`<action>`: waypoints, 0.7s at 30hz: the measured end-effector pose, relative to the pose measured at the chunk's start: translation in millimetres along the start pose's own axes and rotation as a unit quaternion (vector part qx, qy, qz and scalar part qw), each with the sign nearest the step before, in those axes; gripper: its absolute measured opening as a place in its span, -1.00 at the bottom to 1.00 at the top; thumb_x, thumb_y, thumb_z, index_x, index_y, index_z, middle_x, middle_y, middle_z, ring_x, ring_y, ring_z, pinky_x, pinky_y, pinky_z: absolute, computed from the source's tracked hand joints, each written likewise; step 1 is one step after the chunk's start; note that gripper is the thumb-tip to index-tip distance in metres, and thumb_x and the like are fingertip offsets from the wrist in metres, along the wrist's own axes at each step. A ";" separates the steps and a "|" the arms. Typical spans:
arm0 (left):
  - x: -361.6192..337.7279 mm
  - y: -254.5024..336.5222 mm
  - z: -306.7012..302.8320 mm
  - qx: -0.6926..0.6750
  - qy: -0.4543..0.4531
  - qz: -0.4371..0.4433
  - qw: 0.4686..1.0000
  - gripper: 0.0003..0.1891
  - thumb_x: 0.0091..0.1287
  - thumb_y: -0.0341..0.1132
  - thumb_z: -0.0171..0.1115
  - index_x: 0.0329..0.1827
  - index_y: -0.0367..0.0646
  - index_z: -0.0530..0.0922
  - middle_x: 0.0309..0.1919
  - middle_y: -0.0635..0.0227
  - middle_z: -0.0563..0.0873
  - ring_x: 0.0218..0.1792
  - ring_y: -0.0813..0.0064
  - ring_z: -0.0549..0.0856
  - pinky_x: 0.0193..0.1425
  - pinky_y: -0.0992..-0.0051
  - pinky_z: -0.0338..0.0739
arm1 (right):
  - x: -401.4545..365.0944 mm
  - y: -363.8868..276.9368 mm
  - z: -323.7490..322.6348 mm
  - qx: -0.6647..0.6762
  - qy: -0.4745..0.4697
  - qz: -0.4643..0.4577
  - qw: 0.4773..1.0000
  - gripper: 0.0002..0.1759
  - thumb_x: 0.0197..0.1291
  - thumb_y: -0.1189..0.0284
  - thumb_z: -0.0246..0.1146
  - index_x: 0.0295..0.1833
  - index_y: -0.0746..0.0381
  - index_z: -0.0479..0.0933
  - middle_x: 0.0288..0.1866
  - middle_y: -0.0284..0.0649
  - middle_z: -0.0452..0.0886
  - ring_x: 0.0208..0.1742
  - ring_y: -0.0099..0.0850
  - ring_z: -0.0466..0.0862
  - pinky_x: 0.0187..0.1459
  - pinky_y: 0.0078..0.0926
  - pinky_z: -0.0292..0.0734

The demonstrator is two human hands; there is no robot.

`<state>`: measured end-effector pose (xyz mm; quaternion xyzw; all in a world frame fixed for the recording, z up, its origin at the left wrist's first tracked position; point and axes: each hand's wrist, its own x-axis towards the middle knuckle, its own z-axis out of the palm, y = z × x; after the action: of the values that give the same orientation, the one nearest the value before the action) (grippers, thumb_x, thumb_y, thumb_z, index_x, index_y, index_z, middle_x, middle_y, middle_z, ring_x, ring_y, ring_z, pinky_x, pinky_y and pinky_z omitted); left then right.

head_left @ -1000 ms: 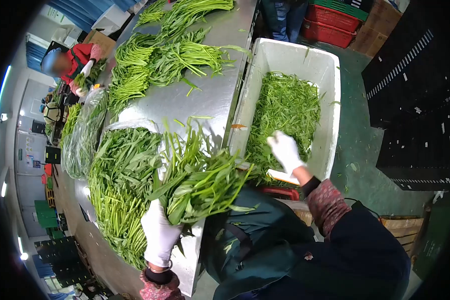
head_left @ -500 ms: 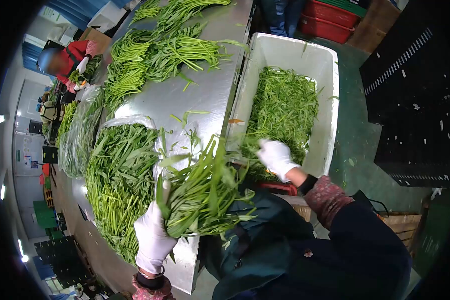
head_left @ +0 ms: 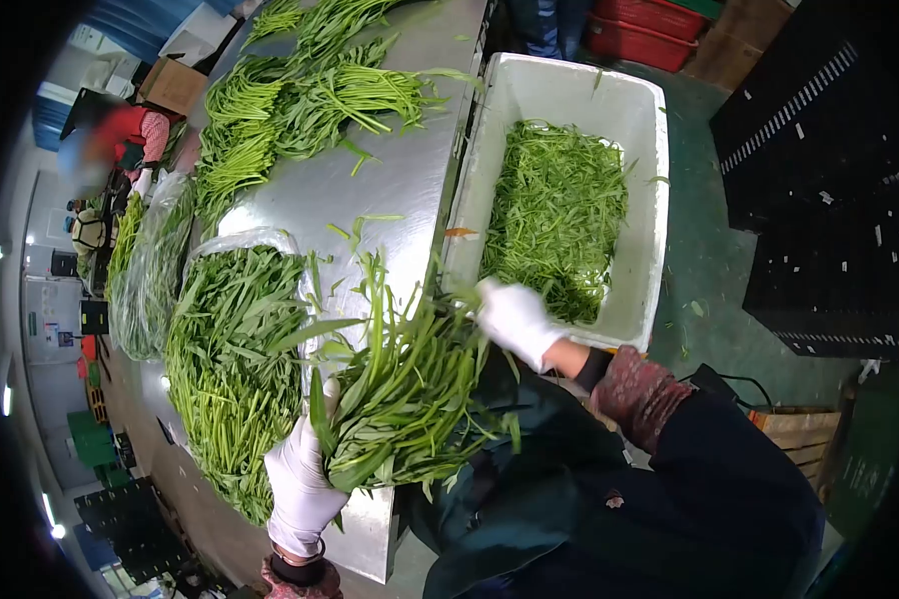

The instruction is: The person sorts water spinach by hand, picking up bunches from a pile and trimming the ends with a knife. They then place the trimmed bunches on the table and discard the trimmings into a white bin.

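Observation:
White-gloved, my left hand (head_left: 305, 484) grips a large bunch of leafy green vegetables (head_left: 400, 399) over the table's near corner. At the right side of this bunch is my right hand (head_left: 517, 321), also gloved, its fingers closed by the leaf tips; what they hold is too small to make out. Behind my right hand stands a white foam box (head_left: 650, 240) with trimmed leaves (head_left: 554, 215) inside. Left of the held bunch, an open plastic bag of greens (head_left: 235, 369) lies on the metal table (head_left: 410, 190).
More bunches of greens (head_left: 300, 105) lie at the table's far end. A co-worker (head_left: 120, 140) stands at the far left beside bagged greens (head_left: 155, 265). Black crates (head_left: 819, 200) are stacked at right. Red crates (head_left: 639, 40) stand behind the foam box.
My right hand has moved left, from over the box to the bunch's edge. My left hand still grips the bunch. The co-worker has shifted posture, and the view has moved slightly.

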<state>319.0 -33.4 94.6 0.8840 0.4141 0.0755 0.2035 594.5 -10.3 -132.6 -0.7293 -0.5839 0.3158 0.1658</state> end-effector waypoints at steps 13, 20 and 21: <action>-3.8 2.3 4.2 -0.018 0.014 0.019 1.000 -0.16 0.08 -0.49 0.51 0.47 -0.23 0.31 0.33 0.03 0.57 0.10 0.14 0.75 0.16 0.40 0.62 | -31.0 -45.3 -31.8 0.241 -0.077 -0.222 0.942 -0.34 0.16 0.05 0.38 0.26 0.25 0.50 0.07 0.09 0.66 0.13 -0.08 0.67 0.19 -0.31 0.53; -16.0 9.2 -8.8 0.023 -0.018 -0.022 0.999 -0.18 0.08 -0.40 0.57 0.43 -0.25 0.34 0.29 0.04 0.61 0.01 0.12 0.78 0.04 0.37 0.67 | 32.1 67.0 -29.5 -0.052 0.039 0.102 0.993 -0.61 0.24 0.15 0.26 -0.03 0.24 0.52 -0.22 0.05 0.71 -0.17 0.02 0.72 -0.09 -0.01 0.61; -17.3 11.1 -9.4 0.048 -0.022 -0.023 0.998 -0.17 0.05 -0.39 0.58 0.43 -0.24 0.35 0.21 0.06 0.64 -0.05 0.13 0.78 -0.01 0.37 0.67 | 33.7 81.7 -36.3 -0.057 0.065 0.047 0.995 -0.52 0.23 0.13 0.29 0.09 0.28 0.50 -0.01 0.09 0.66 0.05 -0.03 0.68 0.06 -0.07 0.56</action>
<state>312.8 -50.2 108.5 0.8845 0.4328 0.0315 0.1712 683.3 5.0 -164.3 -0.7833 -0.5537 0.2418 0.1465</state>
